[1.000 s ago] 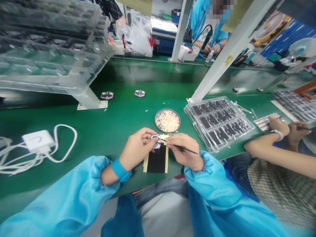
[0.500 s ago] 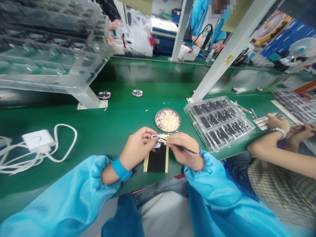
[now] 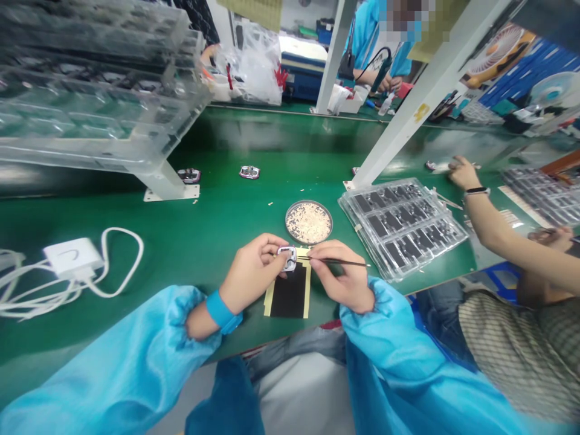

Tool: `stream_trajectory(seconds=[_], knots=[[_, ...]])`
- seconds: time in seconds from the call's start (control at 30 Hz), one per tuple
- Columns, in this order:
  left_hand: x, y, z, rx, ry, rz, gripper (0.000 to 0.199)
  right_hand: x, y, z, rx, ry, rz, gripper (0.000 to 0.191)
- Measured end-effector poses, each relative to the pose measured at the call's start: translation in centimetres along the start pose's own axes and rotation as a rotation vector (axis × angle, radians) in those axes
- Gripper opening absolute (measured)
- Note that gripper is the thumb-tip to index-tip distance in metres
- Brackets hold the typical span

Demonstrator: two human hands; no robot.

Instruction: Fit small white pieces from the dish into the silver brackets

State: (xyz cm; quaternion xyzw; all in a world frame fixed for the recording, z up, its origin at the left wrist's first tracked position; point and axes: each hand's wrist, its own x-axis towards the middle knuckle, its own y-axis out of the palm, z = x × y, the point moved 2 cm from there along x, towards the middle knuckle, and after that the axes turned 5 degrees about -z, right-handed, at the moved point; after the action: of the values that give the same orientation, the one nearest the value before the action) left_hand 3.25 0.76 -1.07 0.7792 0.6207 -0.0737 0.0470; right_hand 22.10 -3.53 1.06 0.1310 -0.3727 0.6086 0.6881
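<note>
My left hand (image 3: 256, 266) pinches a small rounded device casing (image 3: 287, 258) with a pale rim and parts inside it. Between the thumb and fingers of my right hand (image 3: 342, 275) is a pair of dark, slim tweezers (image 3: 339, 261), their tips at the casing's right side. Whether the tips touch it or grip anything is too small to tell. Below both hands lies a black pad (image 3: 290, 296) edged with yellow tape. Just beyond them stands a round dish (image 3: 309, 222) full of small pale and dark bits.
To the right are stacked clear trays (image 3: 403, 226) of dark parts. White cables with an adapter (image 3: 72, 260) lie left. More casings (image 3: 249, 172) sit farther back, near a slanted white post (image 3: 408, 115). A co-worker's arm (image 3: 493, 211) reaches over the bench at right.
My right hand has shifted slightly right, and the tweezers now lie closer to level. My left hand keeps its hold on the casing. The co-worker's arm at right has stretched forward to the back.
</note>
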Motion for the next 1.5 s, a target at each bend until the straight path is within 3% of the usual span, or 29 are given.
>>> stream_trajectory(seconds=[0.5, 0.8, 1.0, 1.1, 1.2, 1.3, 1.37, 1.4, 1.5], knots=[[0.2, -0.2, 0.3, -0.014, 0.009, 0.005, 0.032, -0.2, 0.2, -0.4, 0.05, 0.039, 0.037, 0.02], [0.8, -0.6, 0.3, -0.065, -0.048, 0.032, 0.048, -0.9, 0.0, -2.2, 0.444, 0.354, 0.049, 0.002], [0.6, -1.0, 0.0, -0.008, -0.073, 0.042, 0.062, -1.5, -0.9, -1.4, 0.553, 0.515, 0.103, 0.02], [0.8, -1.3, -0.3, 0.02, -0.084, 0.045, 0.071, -1.1, -3.6, -0.2, 0.544, 0.511, 0.107, 0.032], [0.8, -1.3, -1.0, 0.021, -0.072, 0.021, 0.083, 0.9, -9.1, 0.1, 0.354, 0.482, -0.065, 0.041], [0.7, -1.3, -1.6, 0.103, -0.071, -0.01, 0.084, 4.5, -16.6, -1.3, -0.253, 0.48, -0.256, 0.036], [0.7, -1.4, -1.7, 0.177, -0.091, -0.014, 0.076, 7.1, -21.1, -3.1, -0.853, 0.549, -0.255, 0.03], [0.7, -1.4, -1.6, 0.2, -0.102, -0.007, 0.072, 8.2, -23.0, -4.3, -1.094, 0.682, -0.186, 0.025], [0.7, -1.5, -1.5, 0.196, -0.12, 0.023, 0.066, 10.4, -26.6, -7.5, -1.252, 0.86, -0.152, 0.024]])
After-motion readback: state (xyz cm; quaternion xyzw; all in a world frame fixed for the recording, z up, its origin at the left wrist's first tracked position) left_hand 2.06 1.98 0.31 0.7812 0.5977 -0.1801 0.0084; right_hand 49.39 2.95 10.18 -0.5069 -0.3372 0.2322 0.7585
